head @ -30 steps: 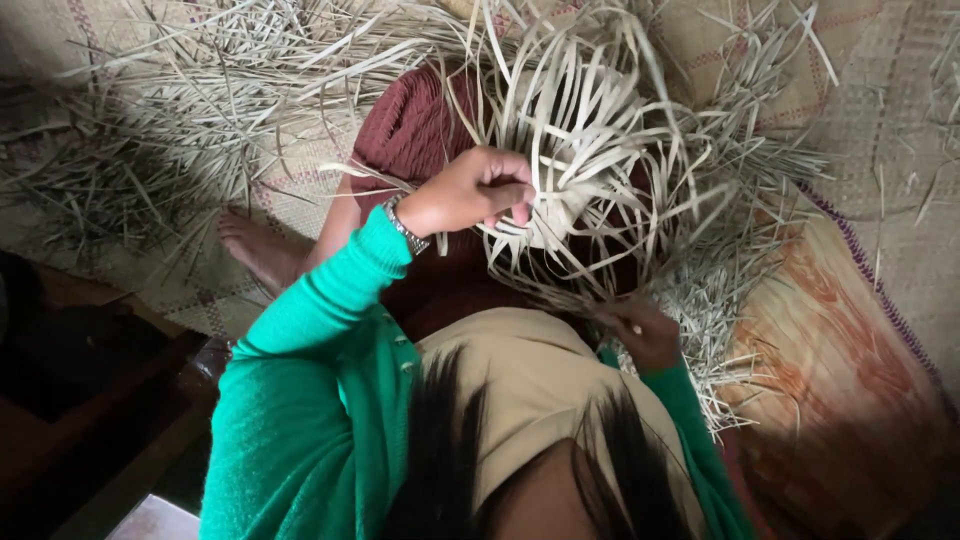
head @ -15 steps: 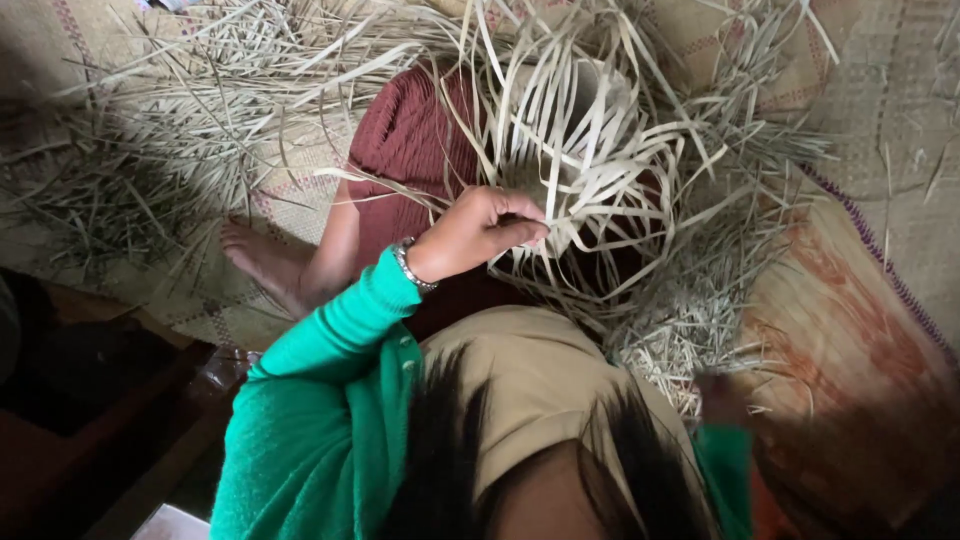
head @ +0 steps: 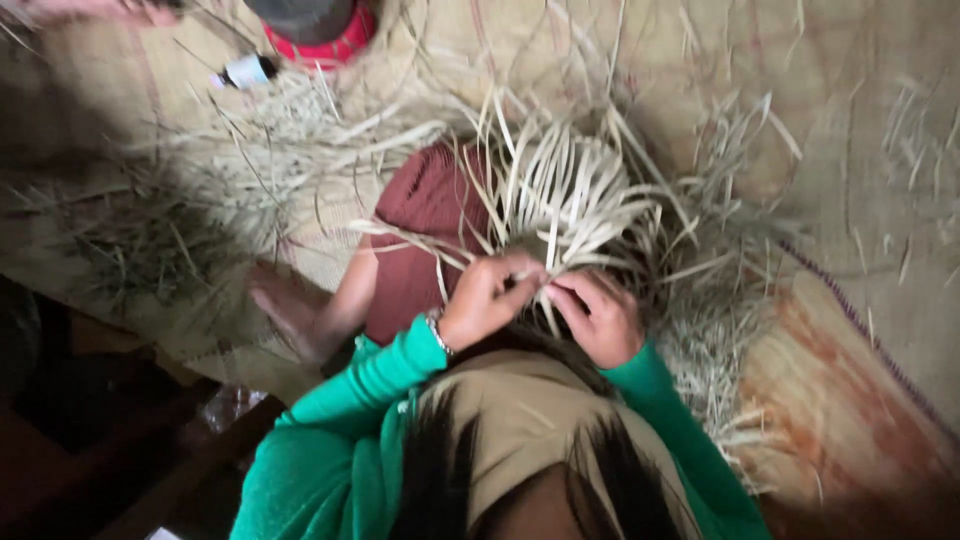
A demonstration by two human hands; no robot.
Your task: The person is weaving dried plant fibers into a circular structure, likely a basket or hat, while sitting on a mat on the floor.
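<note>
Both hands' fingers (head: 520, 285) pinch pale strips (head: 560, 200) above a woven mat (head: 850, 150) littered with dry straw (head: 150, 230)

A woven floor mat (head: 860, 180) of pale tan colour covers the floor. Many loose dry strips and fibres (head: 180, 210) lie scattered on it, thickest at the left and around the seated person. Near the top edge, a small bottle (head: 245, 70) lies on the mat, just beside a red round object (head: 325, 30).
</note>
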